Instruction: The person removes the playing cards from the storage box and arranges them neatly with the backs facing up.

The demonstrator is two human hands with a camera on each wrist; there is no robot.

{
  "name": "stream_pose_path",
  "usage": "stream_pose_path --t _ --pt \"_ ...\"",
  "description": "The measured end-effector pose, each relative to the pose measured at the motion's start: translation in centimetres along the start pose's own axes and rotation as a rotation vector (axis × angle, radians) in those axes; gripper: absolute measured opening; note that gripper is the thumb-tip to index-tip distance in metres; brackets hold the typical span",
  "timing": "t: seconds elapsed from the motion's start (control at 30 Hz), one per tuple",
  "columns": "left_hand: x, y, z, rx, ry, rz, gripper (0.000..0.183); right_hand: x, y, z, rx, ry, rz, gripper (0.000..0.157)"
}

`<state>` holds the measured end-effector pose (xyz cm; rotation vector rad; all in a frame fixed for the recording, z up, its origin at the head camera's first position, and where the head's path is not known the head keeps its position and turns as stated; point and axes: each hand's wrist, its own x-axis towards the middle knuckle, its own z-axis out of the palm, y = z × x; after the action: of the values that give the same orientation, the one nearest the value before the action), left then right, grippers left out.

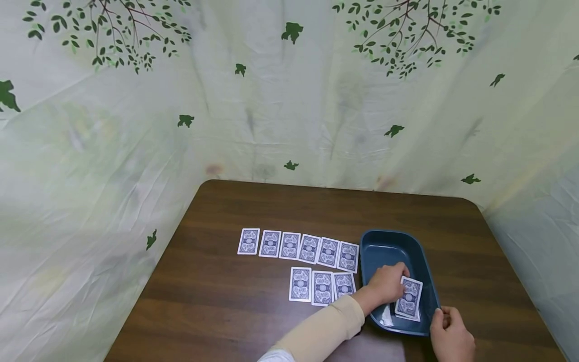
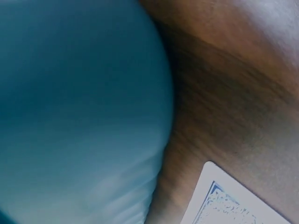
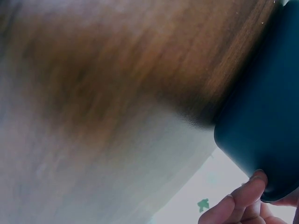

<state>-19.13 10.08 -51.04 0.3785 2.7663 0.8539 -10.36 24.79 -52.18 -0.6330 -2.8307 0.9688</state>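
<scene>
My left hand (image 1: 384, 284) reaches into the blue tray (image 1: 392, 235) and pinches a playing card (image 1: 411, 294) by its upper left edge. Under that card, another card's edge (image 1: 409, 318) shows at the tray floor. At the tray's near right corner, my right hand (image 1: 452, 334) grips the rim between thumb and fingers; the fingers (image 3: 247, 191) also appear at the tray corner in the right wrist view. Only the tray's outer wall (image 2: 84, 112) and part of a face-down card (image 2: 233, 205) show in the left wrist view, which leaves the left hand out.
Left of the tray, several face-down cards (image 1: 289, 245) form a far row. A shorter near row (image 1: 300, 284) lies below it, partly behind my left forearm. The wooden table (image 1: 217, 301) meets a leaf-patterned curtain (image 1: 271, 110) behind.
</scene>
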Motion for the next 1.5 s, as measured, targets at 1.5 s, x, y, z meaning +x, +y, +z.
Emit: stream_pose_path --t 1.5 --pt "-5.8 -10.6 -8.8 -0.477 0.409 -0.114 0.024 -0.1 0.1 0.3 0.032 0.036 -0.031 0.029"
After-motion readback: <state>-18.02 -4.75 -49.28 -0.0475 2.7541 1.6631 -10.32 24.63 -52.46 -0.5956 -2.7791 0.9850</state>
